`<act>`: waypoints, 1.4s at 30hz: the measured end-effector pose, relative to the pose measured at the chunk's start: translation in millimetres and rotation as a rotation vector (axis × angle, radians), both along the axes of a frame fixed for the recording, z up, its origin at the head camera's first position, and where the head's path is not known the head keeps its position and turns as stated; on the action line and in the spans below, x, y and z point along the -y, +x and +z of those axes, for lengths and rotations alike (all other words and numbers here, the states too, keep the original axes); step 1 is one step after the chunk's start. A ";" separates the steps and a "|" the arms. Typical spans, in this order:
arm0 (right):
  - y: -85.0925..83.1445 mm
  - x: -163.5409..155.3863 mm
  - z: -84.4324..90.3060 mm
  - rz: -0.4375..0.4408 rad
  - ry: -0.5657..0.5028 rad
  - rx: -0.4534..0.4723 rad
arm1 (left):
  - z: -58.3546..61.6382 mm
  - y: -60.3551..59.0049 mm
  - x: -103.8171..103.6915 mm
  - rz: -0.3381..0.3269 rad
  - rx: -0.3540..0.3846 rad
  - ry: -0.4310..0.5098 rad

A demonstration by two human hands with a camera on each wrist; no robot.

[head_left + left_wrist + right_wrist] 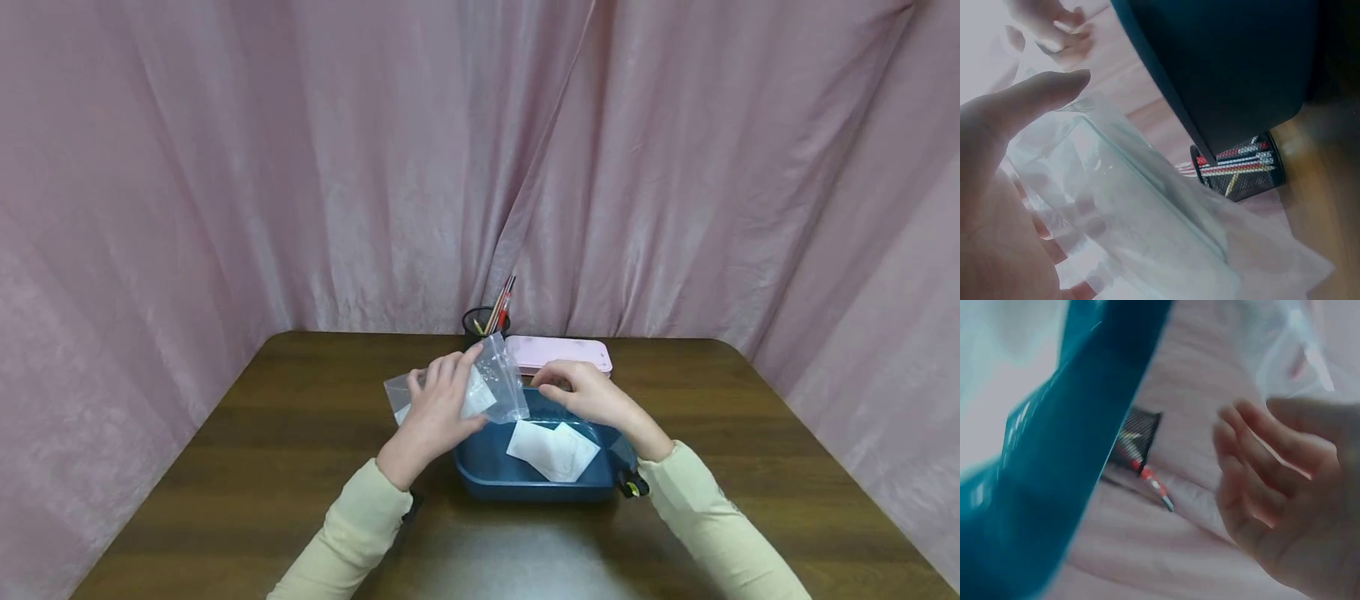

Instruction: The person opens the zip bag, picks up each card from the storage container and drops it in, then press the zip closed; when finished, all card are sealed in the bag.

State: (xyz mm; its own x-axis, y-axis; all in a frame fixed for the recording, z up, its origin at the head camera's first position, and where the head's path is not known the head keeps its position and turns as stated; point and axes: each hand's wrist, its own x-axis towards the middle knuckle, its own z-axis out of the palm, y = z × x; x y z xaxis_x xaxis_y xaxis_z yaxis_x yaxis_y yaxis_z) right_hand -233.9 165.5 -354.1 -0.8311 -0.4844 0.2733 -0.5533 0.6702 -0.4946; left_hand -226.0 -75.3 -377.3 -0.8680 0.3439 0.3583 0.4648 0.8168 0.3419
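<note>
My left hand (438, 408) grips a clear zip bag (504, 385) with a white packet (478, 395) inside, held up over the left side of a blue bin (536, 492). In the left wrist view, the thumb lies along one edge of the bag (1129, 200) and the other fingers are behind the plastic. Flat white packets (555, 451) lie overlapping in the bin. Above the bin's far right part hovers my right hand (588, 395), its fingers loosely bent with nothing in them; the right wrist view shows that hand (1285, 487) beside the bag's plastic.
Behind the bin stands a black mesh cup (472, 323) with pencils and a red pen. A pink case (561, 352) lies to the right of the cup. Beside the bin's right wall is a small black and yellow object (634, 485). Pink curtains (375, 167) surround the brown table (300, 433).
</note>
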 end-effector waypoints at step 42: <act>-42.7 30.6 -36.5 0.318 0.798 -0.083 | 2.5 -3.8 6.1 0.004 -0.020 -0.005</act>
State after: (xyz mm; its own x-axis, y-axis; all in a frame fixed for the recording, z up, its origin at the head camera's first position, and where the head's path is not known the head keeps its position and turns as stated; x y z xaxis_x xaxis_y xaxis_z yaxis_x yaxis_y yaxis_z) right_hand -276.6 134.9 -390.5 -0.6160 -0.7634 -0.1942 -0.7870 0.6074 0.1084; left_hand -229.8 -81.3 -374.8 -0.8620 0.3424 0.3738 0.4682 0.8205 0.3281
